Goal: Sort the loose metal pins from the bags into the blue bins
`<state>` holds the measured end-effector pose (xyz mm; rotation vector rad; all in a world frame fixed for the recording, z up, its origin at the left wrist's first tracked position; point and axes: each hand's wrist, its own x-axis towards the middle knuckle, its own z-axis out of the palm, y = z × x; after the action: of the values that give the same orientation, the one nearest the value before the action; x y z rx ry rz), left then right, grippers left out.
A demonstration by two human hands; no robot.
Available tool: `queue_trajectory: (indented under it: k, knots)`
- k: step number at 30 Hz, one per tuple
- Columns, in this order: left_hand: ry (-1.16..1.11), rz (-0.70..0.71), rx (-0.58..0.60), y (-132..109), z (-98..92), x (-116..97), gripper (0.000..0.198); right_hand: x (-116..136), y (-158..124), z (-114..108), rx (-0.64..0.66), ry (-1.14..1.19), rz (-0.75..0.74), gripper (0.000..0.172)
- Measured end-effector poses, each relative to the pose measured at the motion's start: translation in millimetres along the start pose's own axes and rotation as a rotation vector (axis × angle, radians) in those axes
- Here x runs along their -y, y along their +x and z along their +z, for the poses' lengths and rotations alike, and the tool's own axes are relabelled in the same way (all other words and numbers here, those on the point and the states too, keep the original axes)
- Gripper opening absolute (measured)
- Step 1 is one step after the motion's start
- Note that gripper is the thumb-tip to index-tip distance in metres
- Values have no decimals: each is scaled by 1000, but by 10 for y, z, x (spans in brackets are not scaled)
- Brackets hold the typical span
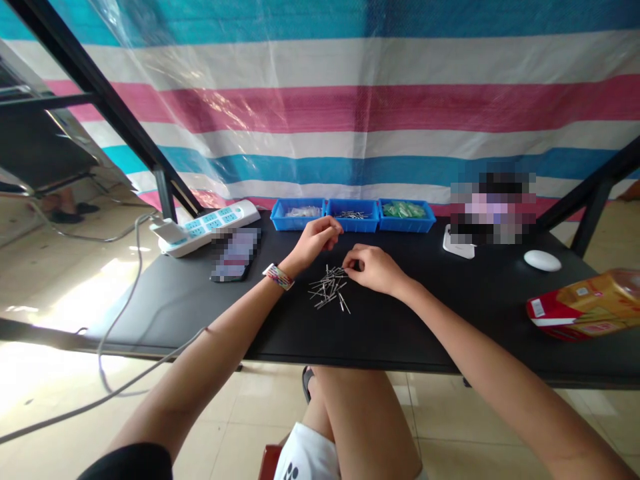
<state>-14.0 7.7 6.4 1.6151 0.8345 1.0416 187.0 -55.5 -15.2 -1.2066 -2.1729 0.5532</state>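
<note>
A loose pile of thin silver blind rivets (pixel 327 288) lies on the black table in front of me. At the pile's upper right edge, my right hand (pixel 373 268) is closed, thumb and forefinger pinched on the end of a rivet. My left hand (pixel 316 241) hovers beyond the pile, just in front of the middle blue bin (pixel 351 225). Its fingers are curled together, and whatever they may hold is hidden. More silver rivets (pixel 353 215) lie inside that middle bin.
The left blue bin (pixel 297 223) holds clear-white pieces, the right one (pixel 407 225) green pieces. Leftward are a phone (pixel 237 255) and a power strip (pixel 215 227) with a cable. At right are a white case (pixel 459 243), a white mouse (pixel 543 261) and a red-gold package (pixel 585 307).
</note>
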Motion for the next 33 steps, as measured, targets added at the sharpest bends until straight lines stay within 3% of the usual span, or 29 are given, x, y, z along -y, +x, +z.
queue_trajectory:
  k: [5, 12, 19, 27, 33]
  knots:
    - [1, -12, 0, 7, -2, 10, 19, -14, 19, -19, 27, -1, -12, 11]
    - [64, -50, 99, 7, 2, -3, 24, -96, 50, -278, 100, 389, 98, 4]
    - [173, -106, 261, -11, 8, -15, 52, -67, 63, -343, -166, 706, 187, 22]
    - [101, -112, 232, -6, 4, -4, 41, -73, 87, -279, -279, 723, 192, 25]
    - [60, -40, 201, -14, 24, -8, 32, -57, 85, -264, -276, 905, 327, 32]
